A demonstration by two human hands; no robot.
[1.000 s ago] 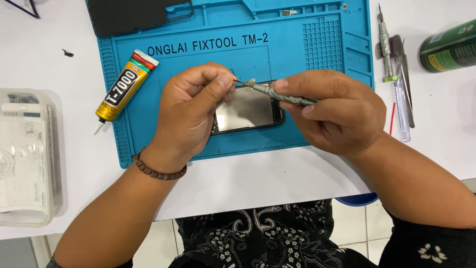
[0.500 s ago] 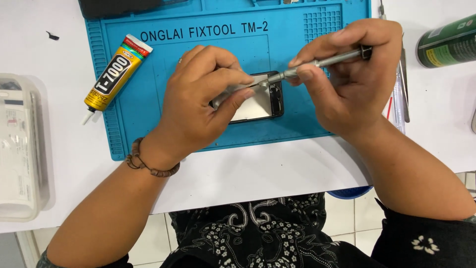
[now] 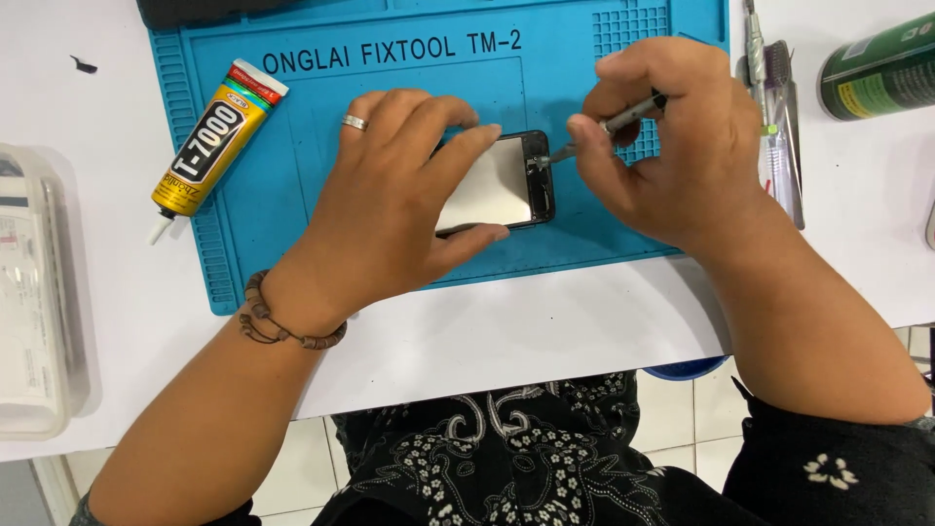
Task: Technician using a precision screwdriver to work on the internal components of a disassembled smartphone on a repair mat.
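Observation:
A small phone point(image 3: 502, 185) with its back open and a silvery inner plate lies on the blue repair mat point(image 3: 321, 195). My left hand point(image 3: 390, 200) rests over its left part and pins it down with thumb and fingers; a ring sits on one finger, a bead bracelet on the wrist. My right hand point(image 3: 672, 146) grips a thin metal screwdriver point(image 3: 609, 127) like a pen. Its tip touches the phone's right end, near the top corner.
A yellow glue tube point(image 3: 216, 136) lies on the mat's left side. A clear plastic box point(image 3: 34, 292) stands at the left table edge. Tweezers and slim tools point(image 3: 774, 117) lie right of the mat, beside a green can point(image 3: 877, 68). The white table's front edge runs below my wrists.
The screwdriver, held level across both hands a second ago, now rests only in my right hand, tip down on the phone's right end. My left hand let it go and flattened on the phone.

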